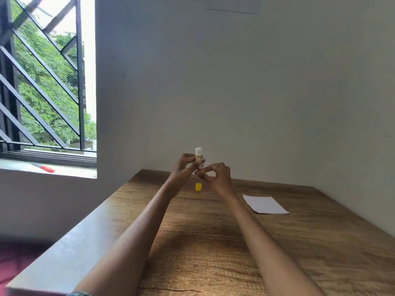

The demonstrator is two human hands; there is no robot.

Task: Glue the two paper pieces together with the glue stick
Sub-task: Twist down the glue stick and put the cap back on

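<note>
both hands (201,171) grip upright glue stick (199,157) | yellow cap (198,186) off, on table (213,242)

Both hands (183,167) (215,175) pinch upright uncapped glue stick (199,158); yellow cap (198,186), paper (265,204) on table (213,242).

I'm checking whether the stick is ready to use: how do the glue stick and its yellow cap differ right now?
The glue stick is held upright in the air, gripped by the left hand with the right hand at its base; the yellow cap stands alone on the table, untouched. The stick is taller, with its white glue end bare; the cap is short and plain yellow. Both carry yellow, and they are apart.
</note>
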